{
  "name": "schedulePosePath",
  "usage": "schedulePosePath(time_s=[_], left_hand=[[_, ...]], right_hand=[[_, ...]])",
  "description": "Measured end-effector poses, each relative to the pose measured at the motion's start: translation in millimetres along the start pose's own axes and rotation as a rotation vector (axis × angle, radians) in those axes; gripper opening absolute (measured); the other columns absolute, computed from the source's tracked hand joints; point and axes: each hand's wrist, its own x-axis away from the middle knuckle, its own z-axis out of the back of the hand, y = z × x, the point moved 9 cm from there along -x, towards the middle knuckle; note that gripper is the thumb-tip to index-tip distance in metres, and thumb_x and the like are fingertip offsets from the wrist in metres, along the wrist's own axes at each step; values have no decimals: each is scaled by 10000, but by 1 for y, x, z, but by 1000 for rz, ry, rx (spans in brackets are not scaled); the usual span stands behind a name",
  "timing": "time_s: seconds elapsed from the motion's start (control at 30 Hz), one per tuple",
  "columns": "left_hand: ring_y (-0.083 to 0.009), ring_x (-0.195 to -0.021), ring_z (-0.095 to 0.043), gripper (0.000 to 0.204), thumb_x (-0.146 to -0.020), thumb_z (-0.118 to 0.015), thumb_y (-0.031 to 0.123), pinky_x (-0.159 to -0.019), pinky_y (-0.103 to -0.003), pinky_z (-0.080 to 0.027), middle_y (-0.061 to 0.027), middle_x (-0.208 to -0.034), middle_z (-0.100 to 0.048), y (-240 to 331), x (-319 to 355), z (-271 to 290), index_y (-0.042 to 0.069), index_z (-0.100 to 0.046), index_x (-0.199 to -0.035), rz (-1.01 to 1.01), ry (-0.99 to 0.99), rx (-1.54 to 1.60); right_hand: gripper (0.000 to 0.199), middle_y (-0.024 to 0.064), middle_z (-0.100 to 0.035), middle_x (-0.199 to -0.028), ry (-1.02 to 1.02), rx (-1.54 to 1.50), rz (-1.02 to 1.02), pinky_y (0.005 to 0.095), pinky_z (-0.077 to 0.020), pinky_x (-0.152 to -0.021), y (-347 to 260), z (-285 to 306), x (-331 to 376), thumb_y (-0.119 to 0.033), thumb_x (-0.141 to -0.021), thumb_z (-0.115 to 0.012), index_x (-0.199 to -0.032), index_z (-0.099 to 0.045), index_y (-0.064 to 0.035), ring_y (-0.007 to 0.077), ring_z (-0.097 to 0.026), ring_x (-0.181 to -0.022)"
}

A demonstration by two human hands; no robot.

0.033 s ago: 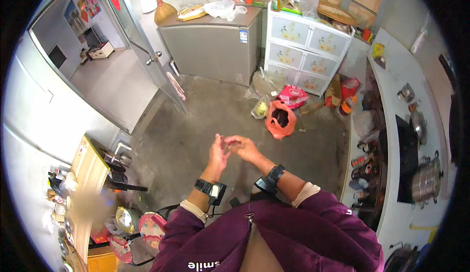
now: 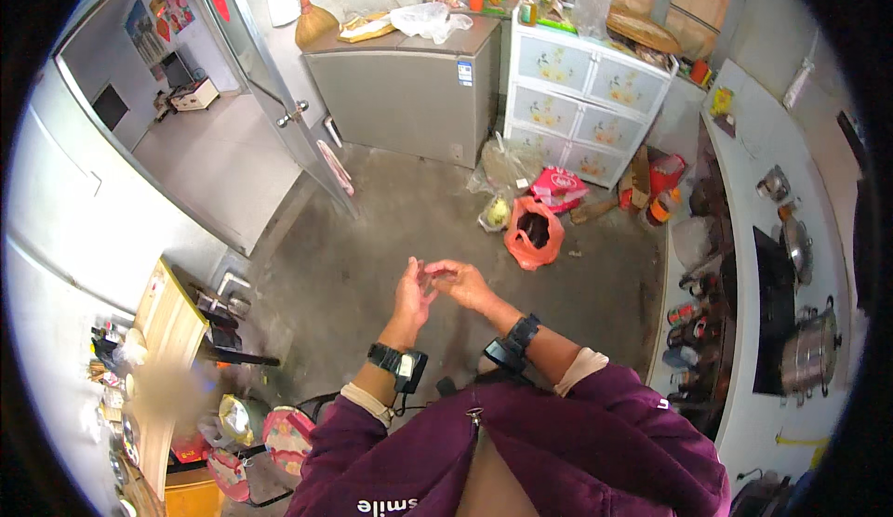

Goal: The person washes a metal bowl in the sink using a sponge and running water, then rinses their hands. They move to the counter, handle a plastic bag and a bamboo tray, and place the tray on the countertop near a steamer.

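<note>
My left hand (image 2: 412, 292) and my right hand (image 2: 462, 285) meet in front of my chest, above the bare concrete floor (image 2: 372, 238). The left palm is raised with its fingers pointing up. The fingertips of the right hand touch the left fingers. Whether something small sits between them is too small to tell. Both wrists carry black bands (image 2: 395, 361), and my sleeves are purple.
An orange plastic bag (image 2: 533, 233) and other bags lie on the floor ahead. Behind them stand a white drawer cabinet (image 2: 586, 89) and a grey chest freezer (image 2: 409, 89). A white counter (image 2: 744, 201) with pots runs along the right. An open door (image 2: 270, 80) and a wooden shelf (image 2: 167, 331) are on the left.
</note>
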Motion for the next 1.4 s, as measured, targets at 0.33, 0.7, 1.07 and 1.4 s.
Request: schedulePosePath(time_s=[0.33, 0.7, 1.07, 1.4], left_hand=[[-186, -1036, -470, 365, -908, -432, 365, -914, -389, -366, -55, -1088, -526, 92, -68, -41, 59, -496, -1096, -141, -175, 43], [-173, -1004, -525, 285, -887, -497, 270, -877, -381, -413, -65, -1045, -560, 231, -175, -51, 29, -544, -1033, -249, -295, -114], [-163, -986, -531, 293, -899, -486, 243, -886, -367, -424, -64, -1043, -562, 302, -290, -89, 3, -543, -1056, -228, -425, -295], [-131, -932, -539, 304, -891, -507, 272, -828, -278, -424, -43, -990, -577, 360, -440, -142, 24, -561, -1058, -277, -393, -397]], right_hand=[[242, 86, -605, -1038, -175, -414, -128, 299, -434, -857, -16, 22, -126, -59, -823, -581, -1060, -566, -9, 159, -548, -1000], [230, 77, -602, -1034, -222, -372, -22, 301, -410, -888, -57, 26, -285, -92, -834, -579, -1052, -576, -18, 151, -549, -994], [229, 58, -597, -1030, -50, -307, -46, 283, -420, -860, -45, 64, -407, -85, -835, -568, -1052, -573, -11, 140, -551, -962], [244, 50, -594, -1035, -127, -284, -8, 283, -423, -867, -23, 137, -564, -70, -846, -544, -1084, -557, -16, 138, -549, -964]])
